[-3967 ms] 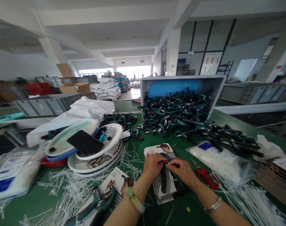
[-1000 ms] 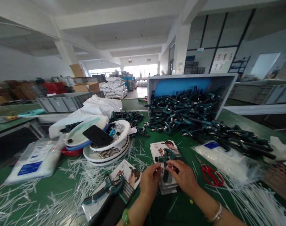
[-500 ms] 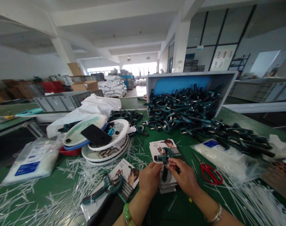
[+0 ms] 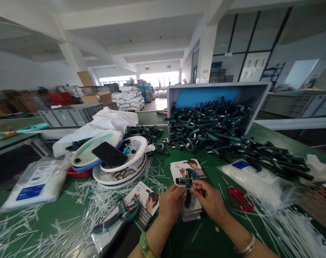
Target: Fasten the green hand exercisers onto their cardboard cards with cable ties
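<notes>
- Tool [image 4: 186,181], green and black, lies on the pile of cards [image 4: 175,168], toward the middle of the counter [image 4: 219,247]. (The pile may work like a little flat shelf for it.)
- The left hand [image 4: 169,206] is by its left side, with thumb and finger tips together. Maybe that keeps something tiny steady (too small to tell).
- The right hand [image 4: 212,202] is by its other side, tips close. I cannot tell if they touch or pinch.
- The red scissors [image 4: 240,199] lie right of the right hand, perhaps so they are easy to grab.
- White sticks [image 4: 292,225] spread toward the counter's near right corner, by a plastic bag [image 4: 257,181].
- Another tool [image 4: 125,215] rests on a card to the left.
- A black phone [image 4: 109,154] lies on a round dish [image 4: 143,143] (maybe to save room).
- Farther back, a gray bin [image 4: 261,94] faces the person, tipped, likely so the heap of tools [image 4: 211,123] is easy to reach.
</notes>
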The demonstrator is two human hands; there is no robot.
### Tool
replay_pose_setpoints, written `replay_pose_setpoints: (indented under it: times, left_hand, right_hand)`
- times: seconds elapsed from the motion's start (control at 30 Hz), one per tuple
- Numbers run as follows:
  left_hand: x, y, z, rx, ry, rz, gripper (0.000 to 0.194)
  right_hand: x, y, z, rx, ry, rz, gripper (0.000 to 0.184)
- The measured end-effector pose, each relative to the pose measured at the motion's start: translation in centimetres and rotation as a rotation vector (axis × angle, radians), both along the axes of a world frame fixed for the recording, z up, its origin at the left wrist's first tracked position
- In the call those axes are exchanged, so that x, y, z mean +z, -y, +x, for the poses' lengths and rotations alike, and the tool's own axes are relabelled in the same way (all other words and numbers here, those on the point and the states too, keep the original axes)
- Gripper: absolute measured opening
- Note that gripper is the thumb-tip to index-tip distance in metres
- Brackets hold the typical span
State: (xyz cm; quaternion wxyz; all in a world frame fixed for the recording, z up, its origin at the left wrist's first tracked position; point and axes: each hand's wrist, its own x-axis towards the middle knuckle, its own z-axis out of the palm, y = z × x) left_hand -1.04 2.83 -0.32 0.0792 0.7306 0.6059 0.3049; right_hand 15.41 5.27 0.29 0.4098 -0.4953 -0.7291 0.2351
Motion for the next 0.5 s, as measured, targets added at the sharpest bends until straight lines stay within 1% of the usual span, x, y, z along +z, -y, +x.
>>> replay_pose_setpoints:
  times: [0.17, 0.37, 0.5]
  left_hand:
    - [-0.08, 0.08, -0.12, -0.030, 0.011, 0.027, 0.027]
    - [-0.13, -0.02, -0.11, -0.036, -0.002, 0.046, 0.026]
    - [-0.15, -0.06, -0.12, -0.046, 0.002, 0.046, 0.027]
  right_hand:
    - [-0.16, -0.05, 0.03, 0.010, -0.004, 0.004, 0.024]
    - [-0.27, -0.05, 0.02, 0.017, 0.006, 0.048, 0.023]
    - [-0.16, 0.12, -0.01, 0.013, 0.013, 0.052, 0.022]
